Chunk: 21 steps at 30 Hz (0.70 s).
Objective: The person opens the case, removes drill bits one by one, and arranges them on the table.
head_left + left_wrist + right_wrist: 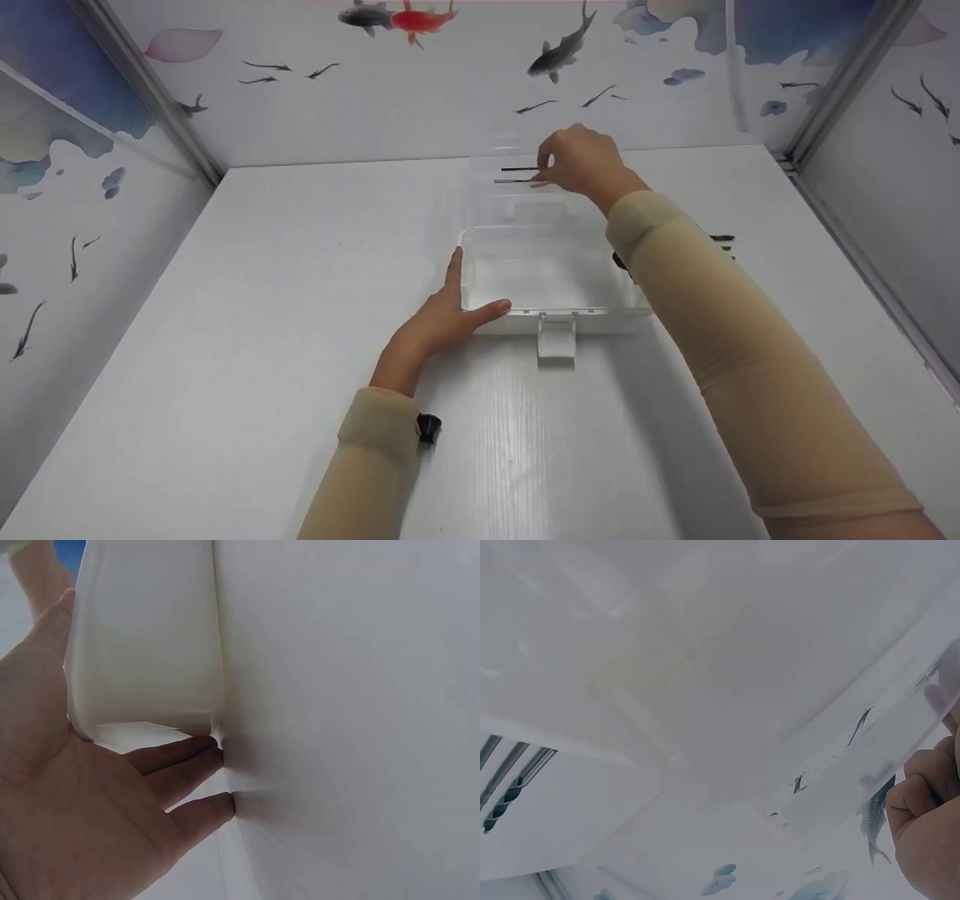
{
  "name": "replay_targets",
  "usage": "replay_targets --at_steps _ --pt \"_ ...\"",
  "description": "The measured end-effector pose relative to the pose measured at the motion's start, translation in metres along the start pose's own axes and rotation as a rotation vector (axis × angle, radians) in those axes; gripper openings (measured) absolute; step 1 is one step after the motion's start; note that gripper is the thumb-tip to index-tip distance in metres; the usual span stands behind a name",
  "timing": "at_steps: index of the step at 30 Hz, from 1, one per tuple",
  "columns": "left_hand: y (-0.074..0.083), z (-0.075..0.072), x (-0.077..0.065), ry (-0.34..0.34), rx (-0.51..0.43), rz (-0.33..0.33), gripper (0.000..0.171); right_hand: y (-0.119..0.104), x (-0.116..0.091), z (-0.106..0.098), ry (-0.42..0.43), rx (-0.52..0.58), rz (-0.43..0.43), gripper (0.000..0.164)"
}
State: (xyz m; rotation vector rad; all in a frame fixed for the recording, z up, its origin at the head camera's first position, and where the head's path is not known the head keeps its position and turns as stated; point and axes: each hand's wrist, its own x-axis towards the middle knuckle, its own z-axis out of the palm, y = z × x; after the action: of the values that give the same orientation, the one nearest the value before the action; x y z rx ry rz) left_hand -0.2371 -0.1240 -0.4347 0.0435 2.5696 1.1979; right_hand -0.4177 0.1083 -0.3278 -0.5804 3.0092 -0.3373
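Observation:
A clear plastic storage box (551, 289) lies on the table, its hinged lid (495, 214) raised at the back. My left hand (442, 319) rests against the box's front left corner, thumb over the front rim. In the left wrist view, the spread, fairly straight fingers (187, 772) of that hand reach down beside the box wall (150, 637). With curled fingers my right hand (585, 161) holds the edge of the raised lid; in the right wrist view its fingers (922, 780) are at that edge. Two thin rods (517, 169) show right by its fingertips, overlapping the lid.
A white latch (556, 337) hangs down from the box front. On the table to the right lie several drill bits (514, 799), partly hidden by my right sleeve (720, 330). Walls (480, 90) printed with fish enclose the table's back and sides.

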Motion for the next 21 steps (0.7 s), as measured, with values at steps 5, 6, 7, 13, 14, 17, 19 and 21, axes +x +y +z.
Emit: replay_targets --at_steps 5,6,7,13,14,17,19,21 --pt "-0.001 0.002 -0.001 0.003 -0.003 0.004 0.126 0.003 -0.002 0.003 -0.037 0.022 0.03 0.028" --pt "-0.002 0.002 -0.001 0.004 -0.005 0.003 0.126 0.003 -0.001 0.003 -0.047 0.03 0.038 0.028" --pt "-0.002 0.002 -0.001 0.005 -0.004 0.004 0.126 0.003 0.0 0.003 -0.057 0.043 0.048 0.028" --pt "-0.003 0.001 0.0 -0.001 0.0 -0.006 0.126 0.005 0.003 0.006 -0.093 0.149 0.126 0.026" --pt "-0.003 0.001 0.0 -0.001 0.001 -0.007 0.126 0.005 0.003 0.007 -0.09 0.158 0.131 0.026" --pt "-0.003 0.002 0.001 0.004 0.008 -0.009 0.126 0.007 0.003 0.009 -0.062 0.169 0.122 0.025" --pt "-0.003 0.002 0.002 0.007 0.011 -0.008 0.126 0.009 0.002 0.011 -0.039 0.173 0.092 0.025" --pt "-0.002 0.002 0.002 0.008 0.009 -0.007 0.126 0.012 0.001 0.013 -0.01 0.176 0.049 0.026"
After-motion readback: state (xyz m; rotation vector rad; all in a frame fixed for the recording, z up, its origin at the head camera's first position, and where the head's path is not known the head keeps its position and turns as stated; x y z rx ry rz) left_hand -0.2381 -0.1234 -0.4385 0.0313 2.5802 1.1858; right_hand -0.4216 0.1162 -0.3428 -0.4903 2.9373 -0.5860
